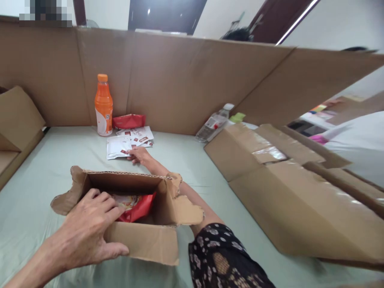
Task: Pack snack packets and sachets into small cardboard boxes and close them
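Left of centre, a white packet, likely light, best edge-pinched, is touched by the right hand, the box by the left hand; finger clamping cannot be told.

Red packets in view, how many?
2. One red packet is beside the orange bottle, near the cardboard wall; the other is in the open box, partly covered by the left hand. More may be hidden inside.

The left hand partly hides the boxed red packet; the leftmost carton is cut off.
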Tool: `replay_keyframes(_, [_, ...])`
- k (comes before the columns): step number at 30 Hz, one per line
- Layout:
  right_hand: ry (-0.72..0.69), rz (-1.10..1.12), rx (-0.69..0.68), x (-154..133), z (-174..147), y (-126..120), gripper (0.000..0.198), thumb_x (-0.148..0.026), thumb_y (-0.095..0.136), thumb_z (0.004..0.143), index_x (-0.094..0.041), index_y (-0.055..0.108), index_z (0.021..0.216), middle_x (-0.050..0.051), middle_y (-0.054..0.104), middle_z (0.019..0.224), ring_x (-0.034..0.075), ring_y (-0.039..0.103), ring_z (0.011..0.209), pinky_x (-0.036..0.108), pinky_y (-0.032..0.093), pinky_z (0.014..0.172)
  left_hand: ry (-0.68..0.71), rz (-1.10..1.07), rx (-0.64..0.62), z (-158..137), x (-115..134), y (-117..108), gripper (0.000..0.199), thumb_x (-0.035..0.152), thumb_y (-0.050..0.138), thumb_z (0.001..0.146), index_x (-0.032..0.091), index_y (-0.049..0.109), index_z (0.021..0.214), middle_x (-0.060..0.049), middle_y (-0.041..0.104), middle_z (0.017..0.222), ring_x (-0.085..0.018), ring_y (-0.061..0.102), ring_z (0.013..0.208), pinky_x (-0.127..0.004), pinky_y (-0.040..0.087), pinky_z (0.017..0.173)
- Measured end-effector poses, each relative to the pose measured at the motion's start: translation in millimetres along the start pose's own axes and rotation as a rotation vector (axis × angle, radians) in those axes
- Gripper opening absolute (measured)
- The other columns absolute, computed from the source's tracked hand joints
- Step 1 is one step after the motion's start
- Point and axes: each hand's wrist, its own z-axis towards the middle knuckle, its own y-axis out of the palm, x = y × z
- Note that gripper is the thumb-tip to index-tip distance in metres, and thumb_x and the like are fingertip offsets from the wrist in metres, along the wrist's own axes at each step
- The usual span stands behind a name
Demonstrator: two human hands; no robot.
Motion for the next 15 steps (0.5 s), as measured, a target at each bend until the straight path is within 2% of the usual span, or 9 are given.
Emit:
replay_keyframes(2, [-0.001,0.020,-0.004,1,0,2,0.028,-0.018,0.075,0.086,-0.020,0.050,0.076,-0.001,0.066,0.067,0.010,0.063,0.056,0.016,0.043,0.042,0.025,0.011,0.010,0,-1,0,0.054,0.061,0.084,0.078,0.020,0.073,0.113,-0.007,0.074,0.105,-0.031,0.064,0.096,-0.051,0.044,0.094])
replay_keyframes(4, [-0.002,0.020,-0.024,8,-14,-12,0.031,-0.018,0.079,0.080,-0.021,0.049,0.073,-0.001,0.067,0.066,0.011,0.063,0.058,0.017,0.044,0.044,0.042,0.013,0.022,0,-1,-1,0.056,0.063,0.081,0.080,0.020,0.072,0.115,-0.007,0.074,0.105,-0.030,0.064,0.096,-0.050,0.044,0.094])
replay_keyframes(8, [0.019,-0.023,-0.103,37,-74,-77,0.021,-0.019,0.080,0.065,-0.018,0.059,0.066,0.000,0.068,0.065,0.014,0.065,0.062,0.021,0.050,0.054,0.074,0.039,0.015,1,-3,-1,0.057,0.064,0.075,0.085,0.019,0.072,0.119,-0.009,0.074,0.106,-0.031,0.064,0.096,-0.049,0.044,0.093])
replay_keyframes(11, [0.063,-0.053,-0.134,59,-118,-127,0.019,-0.029,0.080,0.061,-0.017,0.065,0.065,0.001,0.067,0.061,0.016,0.065,0.059,0.025,0.051,0.055,0.099,0.047,0.006,3,-5,-3,0.060,0.067,0.071,0.087,0.019,0.072,0.124,-0.011,0.074,0.111,-0.032,0.064,0.100,-0.050,0.043,0.095])
replay_keyframes(13, [0.084,-0.069,-0.130,69,-132,-144,0.024,-0.037,0.080,0.060,-0.018,0.065,0.064,0.002,0.066,0.058,0.017,0.064,0.055,0.026,0.051,0.052,0.107,0.026,-0.003,4,-7,-4,0.062,0.069,0.069,0.088,0.020,0.072,0.126,-0.010,0.074,0.111,-0.031,0.064,0.101,-0.049,0.043,0.097])
replay_keyframes(15, [0.073,-0.086,-0.112,73,-133,-143,0.027,-0.040,0.081,0.060,-0.019,0.063,0.063,0.003,0.066,0.056,0.017,0.063,0.052,0.026,0.050,0.049,0.113,0.021,-0.021,5,-7,-6,0.061,0.071,0.068,0.089,0.020,0.073,0.123,-0.010,0.074,0.110,-0.031,0.064,0.101,-0.049,0.043,0.097])
